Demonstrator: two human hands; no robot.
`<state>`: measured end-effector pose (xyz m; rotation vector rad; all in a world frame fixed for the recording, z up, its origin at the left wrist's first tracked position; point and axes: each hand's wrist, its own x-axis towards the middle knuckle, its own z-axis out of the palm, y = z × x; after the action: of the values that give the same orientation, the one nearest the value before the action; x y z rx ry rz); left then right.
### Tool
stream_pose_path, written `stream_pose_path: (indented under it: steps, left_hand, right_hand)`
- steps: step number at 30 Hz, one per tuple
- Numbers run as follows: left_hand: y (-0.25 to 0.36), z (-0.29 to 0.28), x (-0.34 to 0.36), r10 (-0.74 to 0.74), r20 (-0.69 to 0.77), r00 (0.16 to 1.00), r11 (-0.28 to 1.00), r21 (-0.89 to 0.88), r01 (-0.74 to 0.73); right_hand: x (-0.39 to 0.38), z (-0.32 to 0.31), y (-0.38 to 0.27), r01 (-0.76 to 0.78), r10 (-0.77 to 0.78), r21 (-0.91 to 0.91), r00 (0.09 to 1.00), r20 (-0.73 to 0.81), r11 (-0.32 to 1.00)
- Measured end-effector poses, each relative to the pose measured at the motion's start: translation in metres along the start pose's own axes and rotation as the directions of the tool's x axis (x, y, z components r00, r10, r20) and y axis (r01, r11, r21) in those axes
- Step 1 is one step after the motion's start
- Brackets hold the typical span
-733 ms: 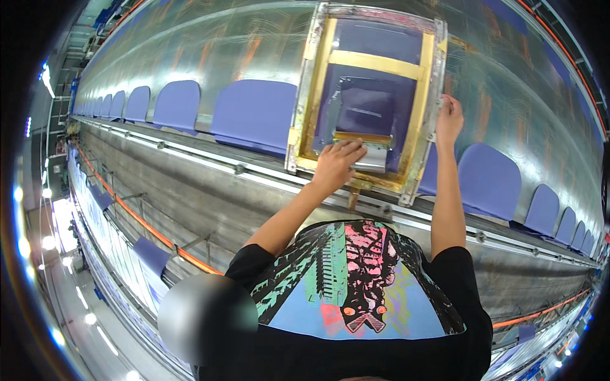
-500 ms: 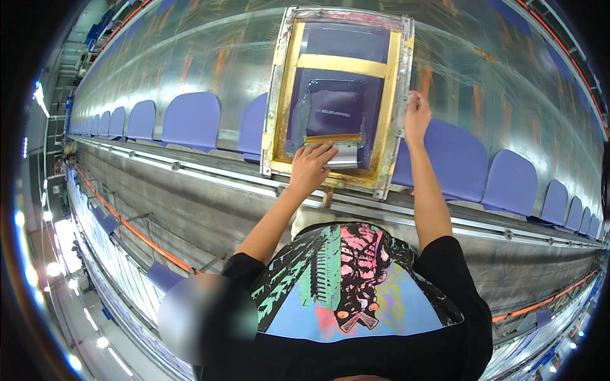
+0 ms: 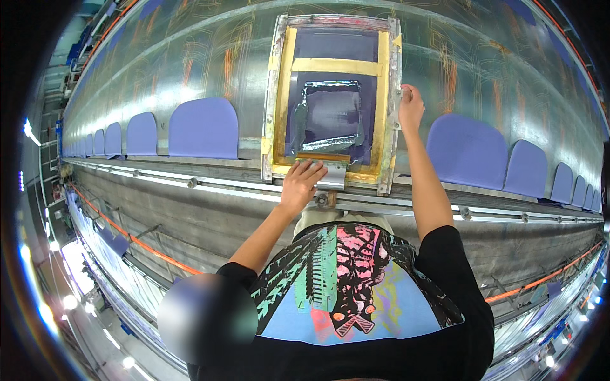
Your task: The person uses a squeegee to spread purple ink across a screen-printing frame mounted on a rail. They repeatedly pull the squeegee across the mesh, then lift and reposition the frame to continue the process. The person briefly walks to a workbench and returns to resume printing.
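A silver-edged screen frame with yellow tape and purple mesh lies on the long metal table. Dark glossy liquid rims a square on the mesh. My left hand is closed on a squeegee with a silver holder and amber blade, at the near end of that square, fingers draped over its left part. At the right rail of the frame, my right hand has curled fingers gripping the edge.
Purple curved-top panels line both sides of the frame along the table. A metal rail runs along the near edge, my body just below it. Orange bars and bright lamps show toward the lower left and right.
The squeegee and my left hand have moved toward me, down to the frame's near end, leaving a wet glossy line. The whole view has also shifted, putting the frame further left in the picture.
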<state>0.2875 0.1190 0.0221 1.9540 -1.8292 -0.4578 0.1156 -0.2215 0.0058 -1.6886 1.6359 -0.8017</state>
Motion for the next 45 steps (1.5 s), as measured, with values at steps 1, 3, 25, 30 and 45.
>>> stream_pose_path:
  steps: [1,3,25,30,45]
  left_hand:
    - [-0.001,0.001,0.004,0.007,-0.015,1.000,1.000,0.009,-0.007]
    - [-0.007,0.005,0.021,0.025,-0.043,0.999,0.999,0.025,-0.024]
    - [-0.026,0.010,0.078,-0.008,-0.192,0.981,0.999,-0.046,-0.001]
    - [-0.009,-0.010,0.046,0.026,-0.203,0.979,0.993,-0.111,-0.049]
    - [-0.037,-0.025,0.016,-0.099,-0.188,0.977,0.991,-0.108,0.080]
  right_hand:
    - [0.001,0.000,0.000,-0.005,0.005,-0.008,1.000,0.003,1.000]
    - [0.002,-0.003,0.003,-0.019,0.019,-0.024,1.000,0.004,1.000]
    - [0.020,0.004,0.006,0.023,-0.023,-0.005,0.997,0.076,1.000]
    - [0.011,-0.019,-0.012,0.158,-0.159,-0.015,0.984,-0.086,0.987]
    - [-0.045,0.040,-0.026,0.071,-0.072,0.140,0.997,0.004,0.988]
